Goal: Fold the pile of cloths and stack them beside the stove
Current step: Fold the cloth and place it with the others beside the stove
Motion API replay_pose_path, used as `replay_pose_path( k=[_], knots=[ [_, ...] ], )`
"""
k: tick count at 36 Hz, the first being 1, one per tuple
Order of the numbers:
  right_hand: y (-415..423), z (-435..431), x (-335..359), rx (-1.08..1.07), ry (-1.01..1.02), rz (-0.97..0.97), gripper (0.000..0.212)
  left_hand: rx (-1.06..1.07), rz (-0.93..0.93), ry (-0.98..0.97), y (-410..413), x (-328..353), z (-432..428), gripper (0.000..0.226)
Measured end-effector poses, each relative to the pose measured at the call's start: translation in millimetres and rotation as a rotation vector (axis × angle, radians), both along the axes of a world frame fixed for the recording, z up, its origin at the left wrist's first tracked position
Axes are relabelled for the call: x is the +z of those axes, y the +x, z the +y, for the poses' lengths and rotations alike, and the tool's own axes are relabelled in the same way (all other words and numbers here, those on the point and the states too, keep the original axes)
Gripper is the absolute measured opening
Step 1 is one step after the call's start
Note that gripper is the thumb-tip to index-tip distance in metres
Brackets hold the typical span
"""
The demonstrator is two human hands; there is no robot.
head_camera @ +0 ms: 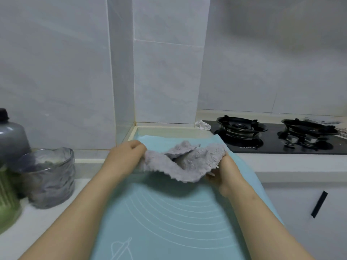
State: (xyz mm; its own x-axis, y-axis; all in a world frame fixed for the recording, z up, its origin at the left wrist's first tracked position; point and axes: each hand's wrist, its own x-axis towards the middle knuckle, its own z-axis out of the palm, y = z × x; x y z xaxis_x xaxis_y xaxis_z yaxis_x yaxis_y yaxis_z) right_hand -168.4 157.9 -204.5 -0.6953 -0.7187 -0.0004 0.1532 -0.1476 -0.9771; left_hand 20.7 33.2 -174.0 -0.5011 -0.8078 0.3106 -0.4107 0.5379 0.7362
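Observation:
A fluffy grey cloth (185,162) hangs crumpled just above the far half of a light blue mat (169,218) on the counter. My left hand (125,158) grips its left edge. My right hand (223,173) grips its right edge from below, fingers partly hidden under the fabric. The cloth sags and folds between the two hands. The black two-burner gas stove (272,139) lies to the right of the mat. On the right burner rests what looks like more grey cloth (317,121), blurred.
A ribbed glass bowl (50,177), a grey bottle with a black cap (11,136) and a green container (7,199) stand at the left of the counter. A small white rag (202,125) lies at the stove's back left corner. Tiled walls rise behind.

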Motion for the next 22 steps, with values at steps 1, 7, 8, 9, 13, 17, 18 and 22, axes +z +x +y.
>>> replay_pose_path(
  k=[1,7,8,9,13,17,18,22],
  knots=[
    [-2,0,-1,0.030,0.026,0.000,0.026,-0.013,-0.034,0.042,4,3,3,0.034],
    [-3,13,15,0.068,0.174,0.017,0.063,-0.014,-0.611,-0.041,7,0,20,0.068],
    [-2,11,14,0.023,0.228,0.121,0.060,0.010,-0.692,-0.149,4,-2,20,0.068],
    [-2,10,10,-0.037,0.307,0.263,0.054,0.009,-0.720,-0.253,1,-4,20,0.068],
    [-2,4,-6,-0.114,0.552,0.699,0.021,-0.197,-0.561,-0.379,-11,-15,24,0.065],
    [4,-2,-7,-0.015,0.531,0.750,0.027,-0.254,-0.567,-0.403,-18,-30,15,0.050],
    [6,-3,-8,0.000,0.527,0.764,0.027,-0.245,-0.545,-0.428,-19,-31,14,0.043],
    [5,-7,-6,-0.021,0.445,0.779,0.024,-0.068,-0.330,-0.427,-23,-26,12,0.017]
  ],
)
